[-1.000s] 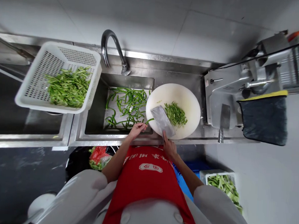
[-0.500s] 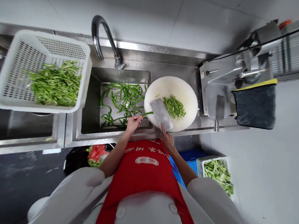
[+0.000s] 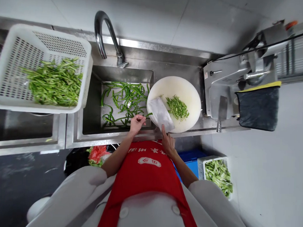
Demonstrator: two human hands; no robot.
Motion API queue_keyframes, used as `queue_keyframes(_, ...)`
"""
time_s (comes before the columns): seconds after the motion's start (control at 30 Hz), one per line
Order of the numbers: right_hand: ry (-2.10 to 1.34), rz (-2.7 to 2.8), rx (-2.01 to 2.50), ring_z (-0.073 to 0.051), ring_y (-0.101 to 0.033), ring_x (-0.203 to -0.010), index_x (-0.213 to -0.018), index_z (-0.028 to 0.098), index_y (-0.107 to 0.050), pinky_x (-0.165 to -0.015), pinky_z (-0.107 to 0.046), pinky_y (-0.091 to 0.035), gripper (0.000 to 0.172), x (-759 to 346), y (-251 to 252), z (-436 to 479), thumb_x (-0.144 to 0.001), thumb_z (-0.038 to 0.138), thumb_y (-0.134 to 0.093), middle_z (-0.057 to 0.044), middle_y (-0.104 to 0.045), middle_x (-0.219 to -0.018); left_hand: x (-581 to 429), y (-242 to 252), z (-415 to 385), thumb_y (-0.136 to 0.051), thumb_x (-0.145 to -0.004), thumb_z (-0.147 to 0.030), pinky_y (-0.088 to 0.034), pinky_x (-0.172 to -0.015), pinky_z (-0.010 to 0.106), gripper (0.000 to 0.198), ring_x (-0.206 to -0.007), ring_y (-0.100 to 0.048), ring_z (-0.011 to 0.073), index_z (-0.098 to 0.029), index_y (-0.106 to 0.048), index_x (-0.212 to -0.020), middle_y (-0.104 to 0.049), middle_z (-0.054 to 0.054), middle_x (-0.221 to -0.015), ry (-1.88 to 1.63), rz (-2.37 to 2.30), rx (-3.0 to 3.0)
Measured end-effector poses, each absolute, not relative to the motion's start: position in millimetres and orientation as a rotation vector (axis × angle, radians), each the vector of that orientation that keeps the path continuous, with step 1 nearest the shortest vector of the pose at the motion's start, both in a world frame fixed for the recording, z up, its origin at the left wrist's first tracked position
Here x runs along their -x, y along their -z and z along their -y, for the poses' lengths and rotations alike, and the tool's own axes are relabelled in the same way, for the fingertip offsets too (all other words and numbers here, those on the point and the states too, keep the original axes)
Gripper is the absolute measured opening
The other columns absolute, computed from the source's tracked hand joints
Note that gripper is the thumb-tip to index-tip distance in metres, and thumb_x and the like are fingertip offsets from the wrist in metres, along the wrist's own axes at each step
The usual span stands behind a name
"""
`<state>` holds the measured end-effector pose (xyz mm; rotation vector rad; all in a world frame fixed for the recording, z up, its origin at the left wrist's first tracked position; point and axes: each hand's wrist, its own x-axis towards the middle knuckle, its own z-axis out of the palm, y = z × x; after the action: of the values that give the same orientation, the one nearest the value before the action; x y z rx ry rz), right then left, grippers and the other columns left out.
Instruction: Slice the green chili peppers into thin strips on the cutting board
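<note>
Bean (image 3: 149, 115), partly hidden, is pinched by the left hand (image 3: 137, 123); the cleaver (image 3: 162, 113), near end covered, is gripped by the right hand (image 3: 168, 143).

White jacket (image 3: 146, 216), two round buttons (image 3: 124, 212) showing; loose white sleeves (image 3: 86, 186) ending near elbows. Red apron (image 3: 148, 181) on top: red straps (image 3: 108, 216), white lettering (image 3: 154, 150), white-edged badge (image 3: 149, 162). Forearms (image 3: 118, 155), left hand (image 3: 137, 124), right hand (image 3: 168, 142) bare.

open passage above the sink (image 3: 128, 76), curved faucet (image 3: 115, 39) standing behind it, white basket (image 3: 35, 106) blocking its left, cleaver (image 3: 163, 114) slanting across the board (image 3: 189, 91)
</note>
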<state>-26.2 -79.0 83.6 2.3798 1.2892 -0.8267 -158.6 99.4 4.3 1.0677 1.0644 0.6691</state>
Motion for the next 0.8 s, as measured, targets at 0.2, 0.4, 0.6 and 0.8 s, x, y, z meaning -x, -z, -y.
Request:
queue_keyframes(0.2,0.803,-1.302,-2.38,-0.024,-0.068,-0.094,-0.158,0.033,0.021,-0.086,-0.037,-0.049,0.079,19.2,-86.8,85.8,-0.103,0.019,-0.035,-0.012,-0.066,-0.115,163.4,-5.6,-115.5,-0.077,-0.075,-0.048,-0.046,-0.052,0.023,0.035,-0.049,-0.058,0.0097,-0.018,-0.059,-0.075,-0.063,-0.002,-0.065,-0.712,-1.103,-1.086)
queue_keyframes(0.4,0.915,-1.243,-2.474,-0.025,-0.069,-0.097,-0.163,0.024,0.003,-0.089,-0.035,-0.049,0.081,-9.2,-94.3,92.3,-0.097,0.017,-0.043,-0.012,-0.071,-0.11,178.6,-0.3,-144.3,-0.075,-0.075,-0.041,-0.042,-0.049,0.022,0.028,-0.049,-0.055,0.0097,-0.017,-0.06,-0.075,-0.06,-0.002,-0.063,-0.719,-1.155,-1.161)
queue_keyframes(0.6,1.499,-1.338,-2.975,-0.018,-0.062,-0.065,-0.157,0.012,-0.035,-0.067,-0.029,-0.054,0.074,-59.9,-108.0,106.5,-0.086,0.027,-0.048,-0.002,-0.07,-0.076,153.9,-7.5,-171.9,-0.072,-0.078,-0.032,-0.042,-0.058,0.023,0.018,-0.059,-0.052,0.0112,-0.017,-0.062,-0.074,-0.06,0.0,-0.067,-0.772,-1.079,-1.404)
queue_keyframes(0.8,1.823,-1.249,-2.969,-0.012,-0.049,-0.043,-0.144,0.01,-0.048,-0.051,-0.024,-0.046,0.062,-91.8,-101.6,107.5,-0.086,0.031,-0.051,0.009,-0.051,-0.05,106.3,-26.5,-147.1,-0.063,-0.09,-0.032,-0.044,-0.091,0.042,0.015,-0.096,-0.056,0.0258,-0.019,-0.069,-0.093,-0.065,0.01,-0.096,-0.717,-1.002,-1.999)
